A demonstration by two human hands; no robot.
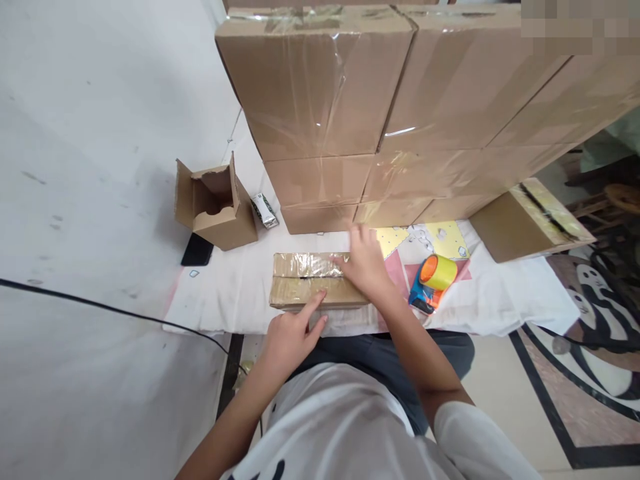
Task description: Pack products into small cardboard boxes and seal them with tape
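A small cardboard box [295,283] lies in front of me, clear tape shining across its top and a dark seam running along the middle. My left hand [295,333] is at its near side, index finger stretched onto the top near the front edge and thumb apart. Over the right end is my right hand [367,263], its thumb on the taped top and its other fingers extended past the far edge, slightly blurred. Neither hand grips anything. To the right, a blue and orange tape dispenser [420,297] carries a roll of yellowish tape [441,271].
Behind the box rises a stack of taped cartons [320,100]. An open carton [225,223], a small white packet [264,211] and a black object [197,251] stand left. Another taped carton [510,227] is right. A black cable [125,310] crosses the left wall.
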